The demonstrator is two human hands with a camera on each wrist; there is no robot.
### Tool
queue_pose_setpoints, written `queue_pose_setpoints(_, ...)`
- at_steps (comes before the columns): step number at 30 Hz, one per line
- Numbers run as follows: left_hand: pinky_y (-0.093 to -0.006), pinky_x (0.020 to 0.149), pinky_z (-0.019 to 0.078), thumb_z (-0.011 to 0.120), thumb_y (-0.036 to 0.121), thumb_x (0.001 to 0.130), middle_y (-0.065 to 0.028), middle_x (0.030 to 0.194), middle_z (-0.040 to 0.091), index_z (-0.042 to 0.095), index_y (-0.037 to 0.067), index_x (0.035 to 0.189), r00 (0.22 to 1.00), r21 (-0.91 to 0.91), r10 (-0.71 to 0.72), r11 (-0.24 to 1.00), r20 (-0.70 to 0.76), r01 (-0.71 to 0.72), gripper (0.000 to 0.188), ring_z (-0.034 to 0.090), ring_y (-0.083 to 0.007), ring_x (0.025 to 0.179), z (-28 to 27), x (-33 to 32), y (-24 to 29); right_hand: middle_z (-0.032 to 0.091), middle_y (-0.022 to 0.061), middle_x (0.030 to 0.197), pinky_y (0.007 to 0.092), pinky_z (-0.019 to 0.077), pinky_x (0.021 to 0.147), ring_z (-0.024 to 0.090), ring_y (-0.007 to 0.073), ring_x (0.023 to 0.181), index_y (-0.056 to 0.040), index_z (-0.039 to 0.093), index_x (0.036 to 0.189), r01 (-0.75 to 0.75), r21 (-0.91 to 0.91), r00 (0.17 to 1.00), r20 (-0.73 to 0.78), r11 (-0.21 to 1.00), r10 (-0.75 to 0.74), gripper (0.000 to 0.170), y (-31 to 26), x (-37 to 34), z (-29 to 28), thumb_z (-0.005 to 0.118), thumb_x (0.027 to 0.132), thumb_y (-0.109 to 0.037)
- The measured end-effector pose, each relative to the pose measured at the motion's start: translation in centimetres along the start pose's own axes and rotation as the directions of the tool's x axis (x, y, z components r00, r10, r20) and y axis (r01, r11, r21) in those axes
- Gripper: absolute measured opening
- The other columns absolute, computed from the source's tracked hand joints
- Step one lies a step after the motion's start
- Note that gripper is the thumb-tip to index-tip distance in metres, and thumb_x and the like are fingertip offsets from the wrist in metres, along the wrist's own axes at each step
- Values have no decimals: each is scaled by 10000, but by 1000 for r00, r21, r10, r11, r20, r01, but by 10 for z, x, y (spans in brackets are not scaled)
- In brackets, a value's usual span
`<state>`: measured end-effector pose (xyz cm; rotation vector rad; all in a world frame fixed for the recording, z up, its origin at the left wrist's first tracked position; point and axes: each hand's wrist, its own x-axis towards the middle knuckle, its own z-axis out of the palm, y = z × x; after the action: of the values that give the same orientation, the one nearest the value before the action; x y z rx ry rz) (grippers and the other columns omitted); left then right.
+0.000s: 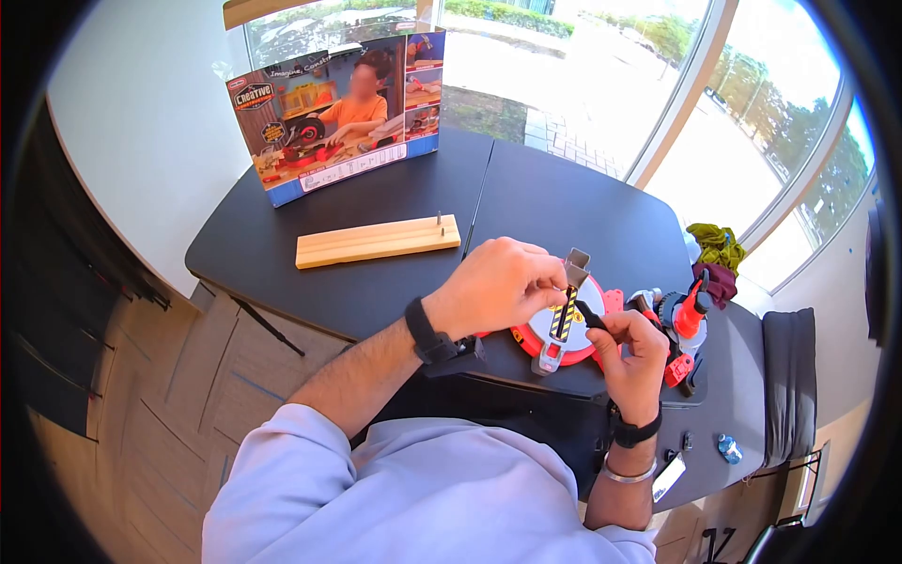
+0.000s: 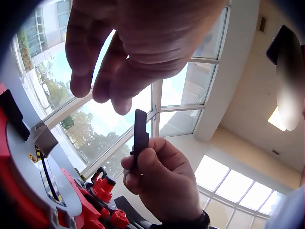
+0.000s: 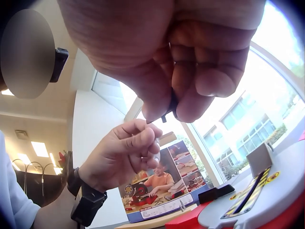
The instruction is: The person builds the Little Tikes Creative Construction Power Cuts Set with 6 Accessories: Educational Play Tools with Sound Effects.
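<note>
My right hand (image 1: 631, 362) pinches a flat black piece (image 1: 590, 315) between thumb and fingers. In the left wrist view, the black piece (image 2: 140, 136) points upward from that hand (image 2: 164, 179) and has a stepped edge. My left hand (image 1: 498, 287) hovers over the toy saw's round grey base (image 1: 587, 344), which has a red rim. Its fingers hang loosely bent, with nothing visible between them in the left wrist view (image 2: 147, 43). A yellow-black striped slot (image 1: 564, 318) crosses the base, with a grey upright bracket (image 1: 577, 258) at its far end.
A wooden board (image 1: 376, 242) with two upright metal pins lies to the left on the black table (image 1: 272, 282). Behind it stands a picture box (image 1: 338, 117). Red and black toy parts (image 1: 689, 320) are at the right, with cloths (image 1: 716, 246) beyond and a small blue item (image 1: 729, 448) nearer.
</note>
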<state>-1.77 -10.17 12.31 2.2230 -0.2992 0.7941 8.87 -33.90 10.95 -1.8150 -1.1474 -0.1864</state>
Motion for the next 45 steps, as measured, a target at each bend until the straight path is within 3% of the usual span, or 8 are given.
queue_pose_setpoints(5,-392,683,562,829,165,905,-105,849,749,759,45,965,998,238,-65,969,-23,69,151,719,-288,728,6,-4,-29,746,101,861,285,563,685,718,166,725,54,724,1002,-19,21,999,-36,1000,19,160,7,2,-3,832,887,31)
queue_pose_setpoints(12,-424,788,572,816,181,907,-97,929,762,749,66,1044,990,265,-142,955,3,136,190,730,-316,881,9,-6,-37,695,88,847,280,560,683,722,163,741,57,682,994,-38,46,999,2,998,38,99,15,4,-6,753,929,82)
queue_pose_setpoints(18,-444,920,582,807,190,911,-149,1065,772,765,20,1142,982,339,-178,929,61,147,290,737,-348,1032,9,-9,-46,679,92,851,301,562,687,716,175,743,38,683,987,-31,72,999,-24,997,32,116,22,14,-15,703,914,127)
queue_pose_setpoints(23,-409,853,608,823,155,892,-172,1051,787,783,10,1118,986,297,-155,946,54,132,272,769,-336,940,10,-6,-49,676,154,861,354,562,698,719,282,756,38,713,964,18,-129,1000,-1,991,-19,127,44,37,-30,686,871,121)
queue_pose_setpoints(28,-402,844,604,838,149,883,-157,1022,798,796,28,1124,980,294,-182,944,79,152,273,766,-328,914,8,-6,-48,728,194,916,423,578,753,725,373,844,22,752,978,-36,-255,994,92,966,61,148,72,52,-32,683,863,86)
queue_pose_setpoints(32,-420,860,598,829,173,891,-159,1031,799,799,36,1133,978,337,-180,932,108,134,280,757,-344,922,8,-8,-53,740,186,929,450,581,797,724,387,882,9,762,969,-5,-367,978,192,930,81,140,100,49,-23,698,856,63)
queue_pose_setpoints(34,-446,884,589,822,213,897,-170,1056,795,794,30,1151,939,390,-293,898,179,205,314,745,-368,954,7,-8,-50,739,173,914,478,575,816,721,391,905,-4,750,913,15,-496,968,226,868,113,98,109,44,-17,704,848,53)
queue_pose_setpoints(45,-466,972,584,827,230,882,-203,1177,780,773,4,1233,926,419,-322,882,198,217,421,734,-396,1080,15,-14,-48,728,154,824,495,572,769,721,391,852,-24,722,805,43,-566,976,200,823,87,96,109,44,-11,674,797,58)
